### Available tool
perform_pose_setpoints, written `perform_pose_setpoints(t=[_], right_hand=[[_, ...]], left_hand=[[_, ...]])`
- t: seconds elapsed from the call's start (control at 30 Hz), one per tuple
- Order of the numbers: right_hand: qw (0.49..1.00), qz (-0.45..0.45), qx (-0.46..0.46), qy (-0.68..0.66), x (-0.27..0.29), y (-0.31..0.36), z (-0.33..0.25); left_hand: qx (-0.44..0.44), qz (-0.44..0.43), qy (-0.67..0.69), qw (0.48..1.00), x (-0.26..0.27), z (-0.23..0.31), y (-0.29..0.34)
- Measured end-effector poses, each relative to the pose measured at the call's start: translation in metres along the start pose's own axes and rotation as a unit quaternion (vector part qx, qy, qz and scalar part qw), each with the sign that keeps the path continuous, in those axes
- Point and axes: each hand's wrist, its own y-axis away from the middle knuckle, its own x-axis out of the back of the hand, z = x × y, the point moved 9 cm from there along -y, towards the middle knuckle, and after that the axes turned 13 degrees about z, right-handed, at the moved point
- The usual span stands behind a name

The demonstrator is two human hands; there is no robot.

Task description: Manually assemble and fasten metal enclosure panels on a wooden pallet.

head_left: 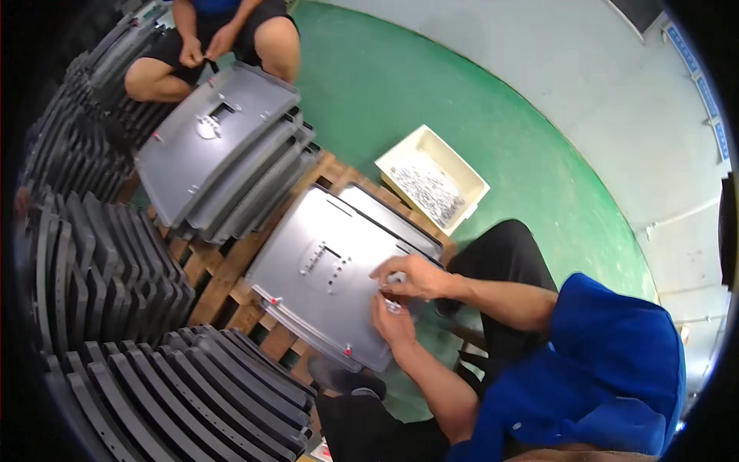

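My right hand (416, 276) and my left hand (395, 323) are close together over the right edge of a grey panel (354, 304). The fingers of both are curled inward. In my left hand are small whitish pieces (392, 306), too small to name. Between my right fingers is another small pale piece (396, 278), its kind unclear. The panel has a slot and several small holes near its middle, and red-tipped fittings (348, 351) along its near edge. It lies on top of another panel.
A cream bin (392, 159) of small metal parts stands on the green floor (531, 192) beyond the wooden pallet (223, 289). Stacked panels (192, 165) lie before a co-worker, whose hands (206, 52) hold a dark strip. Rows of grey panels (185, 393) stand at left.
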Motion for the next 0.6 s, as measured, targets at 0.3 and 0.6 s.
perform_pose_setpoints(t=[0.3, 0.6], right_hand=[[0.967, 0.154, -0.17, -0.107, 0.023, -0.013, 0.051], [0.954, 0.227, -0.092, 0.17, 0.054, -0.013, 0.087]], left_hand=[[-0.01, 0.033, -0.015, 0.999, 0.01, 0.021, 0.0], [-0.001, 0.06, 0.003, 0.998, 0.026, 0.015, -0.007]])
